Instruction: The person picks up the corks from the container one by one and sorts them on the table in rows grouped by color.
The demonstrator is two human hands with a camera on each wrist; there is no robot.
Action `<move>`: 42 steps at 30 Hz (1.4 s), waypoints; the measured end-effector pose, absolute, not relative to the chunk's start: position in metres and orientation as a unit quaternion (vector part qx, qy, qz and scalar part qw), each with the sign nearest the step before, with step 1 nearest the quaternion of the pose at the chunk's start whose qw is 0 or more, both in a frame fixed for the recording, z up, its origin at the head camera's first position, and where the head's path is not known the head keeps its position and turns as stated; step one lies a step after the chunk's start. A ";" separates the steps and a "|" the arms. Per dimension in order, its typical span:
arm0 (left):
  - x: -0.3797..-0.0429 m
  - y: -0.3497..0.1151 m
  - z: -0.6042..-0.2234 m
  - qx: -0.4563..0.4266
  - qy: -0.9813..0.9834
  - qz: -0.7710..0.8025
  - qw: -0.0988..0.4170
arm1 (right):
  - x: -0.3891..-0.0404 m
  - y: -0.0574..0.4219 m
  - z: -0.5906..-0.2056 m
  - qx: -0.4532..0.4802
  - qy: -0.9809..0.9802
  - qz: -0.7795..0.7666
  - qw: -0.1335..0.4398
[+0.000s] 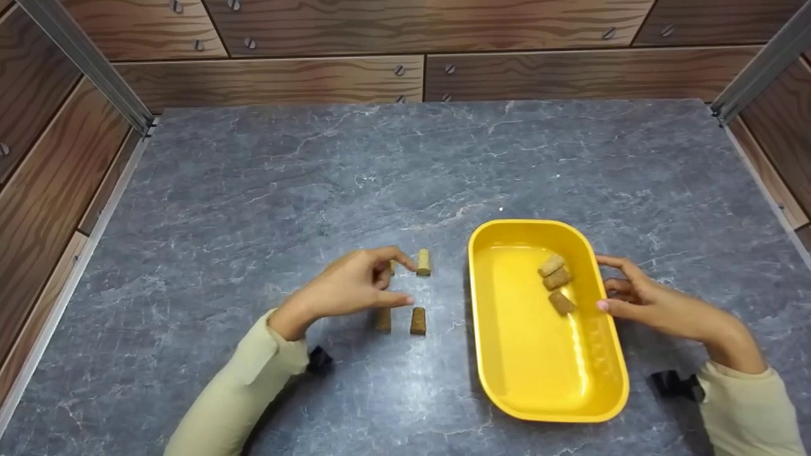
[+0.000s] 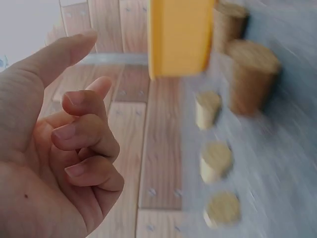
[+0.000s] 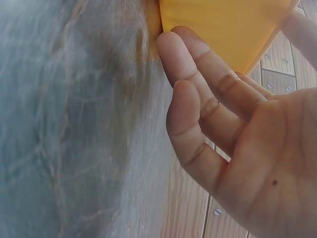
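Note:
My left hand point(image 1: 355, 282) hovers over the table left of the yellow tub, thumb and index finger spread apart and nothing between them. Just past its fingertips stand a light cork point(image 1: 423, 261) and a brown cork point(image 1: 418, 321). Part of another brown cork point(image 1: 384, 320) shows below the thumb, and a further light one is mostly hidden behind the fingers. In the left wrist view, several corks point(image 2: 216, 161) stand upright in a line. My right hand point(image 1: 652, 304) holds the right side of the yellow tub point(image 1: 507, 373), thumb at the rim, fingers against the outer wall point(image 3: 218, 29).
Inside the tub lie a light cork point(image 1: 551, 265) and two brown corks point(image 1: 561, 303), near its right wall. The grey marbled table point(image 1: 285, 171) is bounded by wood-patterned panels point(image 1: 317, 79) at the back and sides.

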State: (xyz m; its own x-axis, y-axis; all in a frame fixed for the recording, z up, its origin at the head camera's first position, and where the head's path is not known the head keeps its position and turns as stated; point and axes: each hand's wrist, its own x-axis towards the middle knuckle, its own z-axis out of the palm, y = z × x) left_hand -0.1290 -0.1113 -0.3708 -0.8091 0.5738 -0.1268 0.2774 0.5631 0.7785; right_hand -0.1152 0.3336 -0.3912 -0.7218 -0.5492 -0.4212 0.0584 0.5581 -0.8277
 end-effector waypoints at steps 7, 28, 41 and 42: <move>-0.129 -0.070 -0.364 0.302 0.858 0.390 0.141 | -0.115 0.333 -0.392 -0.144 0.814 -0.447 0.341; -0.130 0.047 -0.375 0.338 0.903 0.241 0.109 | -0.114 0.331 -0.391 -0.168 0.814 -0.451 0.324; -0.132 0.084 -0.391 0.323 0.916 0.189 0.146 | -0.112 0.330 -0.391 -0.170 0.829 -0.433 0.310; -0.133 0.085 -0.393 0.322 0.916 0.187 0.145 | -0.112 0.330 -0.391 -0.171 0.829 -0.433 0.309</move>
State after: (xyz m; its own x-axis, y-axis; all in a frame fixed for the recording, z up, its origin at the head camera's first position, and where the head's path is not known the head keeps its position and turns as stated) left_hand -0.1326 0.0851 -0.3928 -0.7497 0.6455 -0.1460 0.5367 0.7221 0.4366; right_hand -0.1124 0.3299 -0.3911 -0.7509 -0.5507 -0.3644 -0.0156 0.5665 -0.8239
